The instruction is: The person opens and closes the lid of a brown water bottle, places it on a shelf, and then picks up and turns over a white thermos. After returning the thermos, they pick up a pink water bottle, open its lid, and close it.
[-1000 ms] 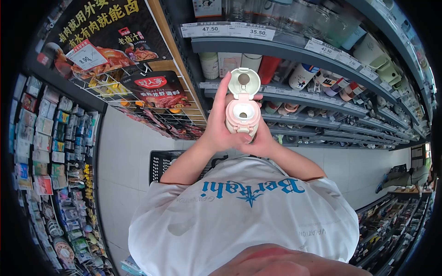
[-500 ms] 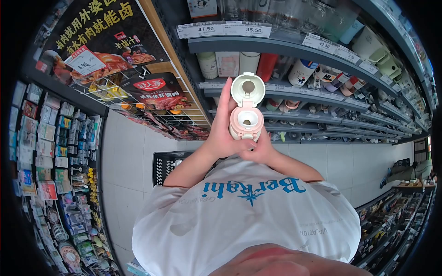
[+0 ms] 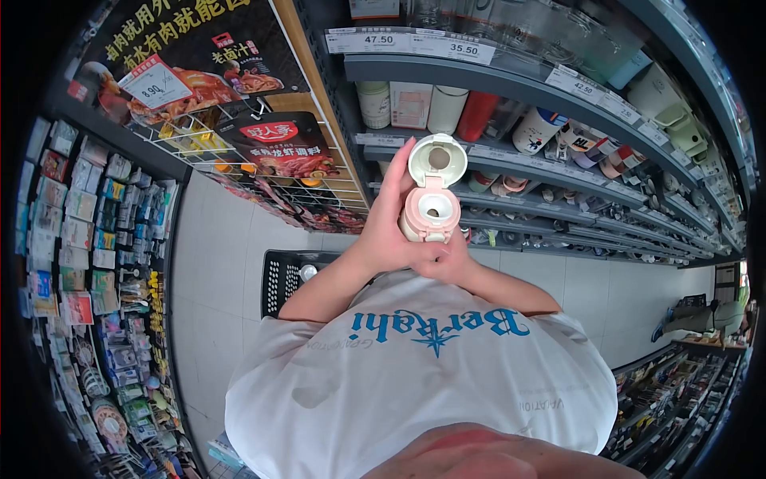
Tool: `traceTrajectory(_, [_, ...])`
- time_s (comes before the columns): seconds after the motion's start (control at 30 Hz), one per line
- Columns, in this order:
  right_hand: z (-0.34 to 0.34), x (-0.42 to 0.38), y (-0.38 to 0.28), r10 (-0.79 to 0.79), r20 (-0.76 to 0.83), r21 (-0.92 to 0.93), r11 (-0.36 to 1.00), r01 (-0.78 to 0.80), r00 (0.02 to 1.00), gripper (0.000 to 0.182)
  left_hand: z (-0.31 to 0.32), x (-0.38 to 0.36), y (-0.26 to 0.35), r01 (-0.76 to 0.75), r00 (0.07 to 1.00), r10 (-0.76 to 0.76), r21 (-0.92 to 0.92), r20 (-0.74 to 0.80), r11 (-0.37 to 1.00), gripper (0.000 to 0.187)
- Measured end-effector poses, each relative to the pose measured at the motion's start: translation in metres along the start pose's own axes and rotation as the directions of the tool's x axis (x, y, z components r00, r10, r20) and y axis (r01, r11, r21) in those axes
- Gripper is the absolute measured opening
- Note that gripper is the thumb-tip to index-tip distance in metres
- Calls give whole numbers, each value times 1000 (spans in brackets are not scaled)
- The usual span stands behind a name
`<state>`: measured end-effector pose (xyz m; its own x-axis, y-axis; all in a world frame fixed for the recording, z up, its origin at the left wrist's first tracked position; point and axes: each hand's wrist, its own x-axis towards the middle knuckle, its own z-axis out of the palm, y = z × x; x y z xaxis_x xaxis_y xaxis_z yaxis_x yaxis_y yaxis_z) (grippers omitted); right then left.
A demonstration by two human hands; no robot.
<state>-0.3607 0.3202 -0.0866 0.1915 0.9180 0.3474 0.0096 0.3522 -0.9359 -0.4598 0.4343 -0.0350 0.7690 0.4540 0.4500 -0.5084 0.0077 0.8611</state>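
A vacuum flask (image 3: 427, 227) with a pale pink collar is held upright in front of my chest, its drinking opening facing up. Its flip lid (image 3: 437, 161) stands swung open on the far side, showing a whitish-green inner face. My left hand (image 3: 391, 227) wraps the flask from the left, with a finger stretched up beside the lid. From the lower right, my right hand (image 3: 448, 262) grips the flask's body; its fingers are partly hidden. Most of the flask's body is out of sight below its top.
Shelves (image 3: 495, 76) of cups and bottles with price tags rise ahead and to the right. A wire rack (image 3: 279, 156) of food packets stands at left front. A black basket (image 3: 275, 279) is beyond my left forearm. Hanging goods (image 3: 88, 263) line the far left; a person (image 3: 706, 315) is at far right.
The flask and my hands sit slightly further right and lower in view, with the lid still open. The shelves have shifted right and down as the head view moved.
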Motion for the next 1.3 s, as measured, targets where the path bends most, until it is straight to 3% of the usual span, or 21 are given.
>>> traceTrajectory(0.13, [0,-2,1,59,3,36,998,-59,998,92,-1,-4,-8,-66,997,68,50,-28,997,127])
traceTrajectory(0.47, [-1,0,6,22,31,59,998,-24,999,93,-5,-4,-11,-104,995,104,127,9,986,108])
traceTrajectory(0.53, [-2,0,6,12,19,67,998,-13,1000,93,-3,4,-8,-251,968,251,155,22,955,99])
traceTrajectory(0.63, [-4,-1,8,10,29,49,999,-11,1000,93,-1,6,-8,-277,961,275,143,31,950,95])
traceTrajectory(0.87, [-4,-4,3,42,15,69,997,-43,999,89,-2,4,-12,-298,955,295,156,44,942,91])
traceTrajectory(1.03, [0,-6,1,46,-17,104,994,-44,999,86,-2,4,-5,-286,957,288,308,41,907,70])
traceTrajectory(1.3, [0,-4,-2,82,-19,129,988,-79,996,86,-2,2,-8,-271,962,252,281,102,921,54])
